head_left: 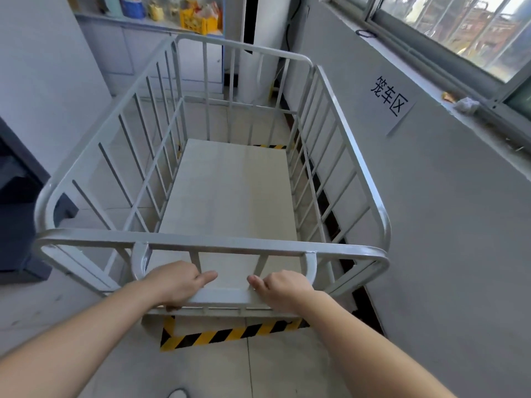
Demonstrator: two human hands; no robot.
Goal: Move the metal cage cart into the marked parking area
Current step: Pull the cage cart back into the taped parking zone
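Note:
The pale grey metal cage cart (353, 156) fills the middle of the view, its barred sides around a bare flat deck. Both of my hands hold its low push handle (227, 297) at the near end: my left hand (175, 282) on the left part, my right hand (283, 288) on the right part, fingers wrapped over the bar. Yellow-and-black striped floor tape (230, 334) marks the parking area; its near strip and left corner show just under the cart's near end, and another strip (270, 146) shows past the deck's far end. The cart stands over this outline, close to the right wall.
The grey wall on the right carries a paper sign (392, 99) with black characters, under a window ledge (459, 104). A dark cabinet (17, 214) stands at the left. Far ahead are white cupboards and a shelf with a yellow crate (201, 20). Tiled floor lies behind the cart.

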